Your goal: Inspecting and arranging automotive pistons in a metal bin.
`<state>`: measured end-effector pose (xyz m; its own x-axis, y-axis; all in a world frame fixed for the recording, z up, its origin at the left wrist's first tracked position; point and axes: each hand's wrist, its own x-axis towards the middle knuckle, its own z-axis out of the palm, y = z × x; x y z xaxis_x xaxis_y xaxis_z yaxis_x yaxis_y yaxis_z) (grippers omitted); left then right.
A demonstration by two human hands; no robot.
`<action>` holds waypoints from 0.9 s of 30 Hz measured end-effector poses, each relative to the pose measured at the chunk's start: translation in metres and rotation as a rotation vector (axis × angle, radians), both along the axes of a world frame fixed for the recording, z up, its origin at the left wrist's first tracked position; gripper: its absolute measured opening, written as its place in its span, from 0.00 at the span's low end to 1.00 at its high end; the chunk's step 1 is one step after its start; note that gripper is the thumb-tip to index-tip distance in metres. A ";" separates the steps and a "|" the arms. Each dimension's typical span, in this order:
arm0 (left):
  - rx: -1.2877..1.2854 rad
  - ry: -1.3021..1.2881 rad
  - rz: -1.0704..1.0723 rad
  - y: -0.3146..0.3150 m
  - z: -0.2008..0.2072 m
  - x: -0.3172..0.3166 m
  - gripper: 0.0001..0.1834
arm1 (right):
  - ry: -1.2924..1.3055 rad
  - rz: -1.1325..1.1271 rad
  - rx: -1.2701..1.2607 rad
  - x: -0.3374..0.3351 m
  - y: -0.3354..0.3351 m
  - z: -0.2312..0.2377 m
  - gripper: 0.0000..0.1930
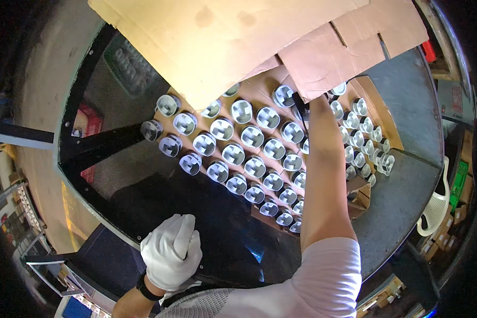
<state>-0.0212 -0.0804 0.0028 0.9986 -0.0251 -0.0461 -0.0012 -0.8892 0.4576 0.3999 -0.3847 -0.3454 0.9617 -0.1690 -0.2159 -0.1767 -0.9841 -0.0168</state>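
Note:
Many silvery round metal parts that look like engine pistons [233, 153] stand in rows on brown cardboard, their hollow cup sides up. My right forearm [326, 169] is bare and reaches far forward over them. Under a large cardboard sheet [238, 37] with slotted flaps, my right hand is hidden; only a dark band shows by the wrist. My left hand [169, 252], in a white glove, is closed in a fist near the close edge of the dark surface, apart from the pistons. What it holds, if anything, is hidden.
A dark mesh panel [124, 79] in a black frame stands at the left, with a red crate [90, 124] behind it. Grey metal table surface [392, 191] lies to the right. Beyond it are a white chair [435, 209], a green bin [459, 183] and small boxes.

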 end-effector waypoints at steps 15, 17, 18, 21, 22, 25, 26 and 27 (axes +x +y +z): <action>0.005 0.029 0.023 0.003 0.001 0.000 0.28 | 0.002 0.117 0.067 -0.009 0.040 -0.005 0.19; -0.006 0.006 0.016 0.004 0.001 0.002 0.27 | -0.012 0.129 0.086 -0.023 0.035 -0.001 0.18; -0.014 -0.005 0.024 0.003 0.001 0.002 0.26 | -0.020 0.148 0.099 -0.032 0.036 0.002 0.18; -0.031 -0.027 0.022 0.007 -0.001 0.003 0.24 | -0.034 0.202 0.149 -0.073 0.030 0.017 0.18; -0.036 -0.029 0.022 0.007 0.000 0.001 0.23 | -0.037 0.234 0.180 -0.090 0.030 0.025 0.18; -0.017 -0.096 0.046 0.004 -0.002 -0.005 0.21 | -0.055 0.367 0.374 -0.147 0.045 0.071 0.18; -0.013 -0.107 0.067 0.003 -0.002 -0.009 0.21 | -0.046 0.425 0.549 -0.164 0.061 0.108 0.18; -0.010 -0.128 0.045 0.004 -0.001 -0.008 0.20 | -0.144 0.488 0.723 -0.178 0.045 0.074 0.20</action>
